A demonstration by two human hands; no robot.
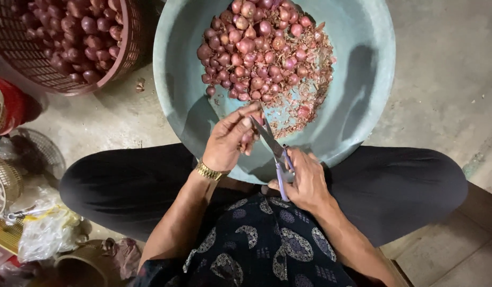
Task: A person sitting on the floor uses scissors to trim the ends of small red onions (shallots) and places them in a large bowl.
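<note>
While my left hand (227, 143) pinched a shallot (249, 139) at the six o'clock rim of the basin (363, 79), my right hand (305, 182) gripped scissors (272, 144); their blades, touching that fingertip, risked a nick.

A small red shallot (248, 139) is pinched against purple-handled scissors (275, 150), blades open over the basin's near rim.

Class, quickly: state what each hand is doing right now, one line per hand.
Left hand: closed on a small shallot over the blue basin.
Right hand: closed on purple-handled scissors, blades at the shallot.
</note>
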